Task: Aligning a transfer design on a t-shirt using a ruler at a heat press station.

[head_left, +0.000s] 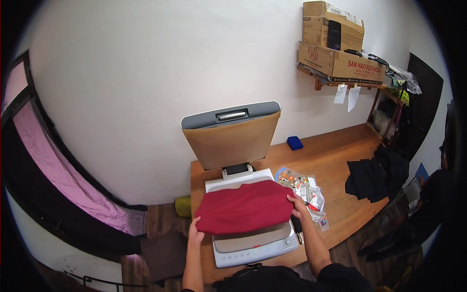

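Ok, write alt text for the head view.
A person's left hand and right hand grip a dark red cloth by its sides over an open press. Its raised lid stands behind, and black cloth lies to the right on the wooden table.

On my feed I see what looks like a small garment workroom: a white-and-grey flat press point(262, 254) with a raised tan cloth-covered lid point(231, 146) stands on a long brown wooden table point(335, 146), dark red cloth point(248, 207) held over its bed point(267, 234). I also make out a heap of black cloth point(370, 180) further along and brown cardboard boxes point(322, 57) stacked on a wooden wall shelf point(318, 84).
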The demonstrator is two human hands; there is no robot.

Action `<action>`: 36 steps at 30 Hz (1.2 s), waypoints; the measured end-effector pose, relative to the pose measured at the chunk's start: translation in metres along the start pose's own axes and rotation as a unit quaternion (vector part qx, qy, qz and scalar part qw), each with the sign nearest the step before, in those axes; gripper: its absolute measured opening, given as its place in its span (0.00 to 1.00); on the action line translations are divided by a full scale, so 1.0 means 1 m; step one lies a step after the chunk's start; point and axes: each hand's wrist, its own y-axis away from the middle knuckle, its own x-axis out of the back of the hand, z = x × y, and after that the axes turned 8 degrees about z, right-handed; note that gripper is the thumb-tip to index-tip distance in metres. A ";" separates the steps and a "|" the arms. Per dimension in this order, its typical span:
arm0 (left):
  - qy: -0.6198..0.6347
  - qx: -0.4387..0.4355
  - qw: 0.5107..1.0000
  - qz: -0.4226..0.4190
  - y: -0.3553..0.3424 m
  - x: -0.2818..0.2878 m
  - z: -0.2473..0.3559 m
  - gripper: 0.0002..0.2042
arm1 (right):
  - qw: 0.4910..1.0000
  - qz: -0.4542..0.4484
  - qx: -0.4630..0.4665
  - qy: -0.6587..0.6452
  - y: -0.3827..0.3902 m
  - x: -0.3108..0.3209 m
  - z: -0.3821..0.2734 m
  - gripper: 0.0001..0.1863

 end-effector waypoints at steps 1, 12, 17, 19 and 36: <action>0.064 0.049 0.996 -0.024 0.005 0.004 -0.001 0.19 | 0.999 -0.040 -0.004 -0.004 0.001 0.006 0.003 0.20; -0.143 0.151 0.973 -0.097 0.041 0.035 -0.021 0.30 | 0.969 0.000 -0.169 0.182 0.034 0.011 0.018 0.34; -0.084 0.035 0.993 -0.069 0.065 -0.010 -0.013 0.30 | 0.993 0.000 -0.066 0.100 0.039 -0.009 -0.021 0.33; -0.067 0.000 0.995 -0.077 0.077 -0.050 -0.008 0.30 | 0.995 0.015 -0.034 0.091 0.036 -0.015 -0.048 0.32; -0.065 0.051 0.923 -0.376 0.064 -0.486 -0.384 0.45 | 0.974 -0.010 0.219 0.063 -0.050 0.325 -0.507 0.39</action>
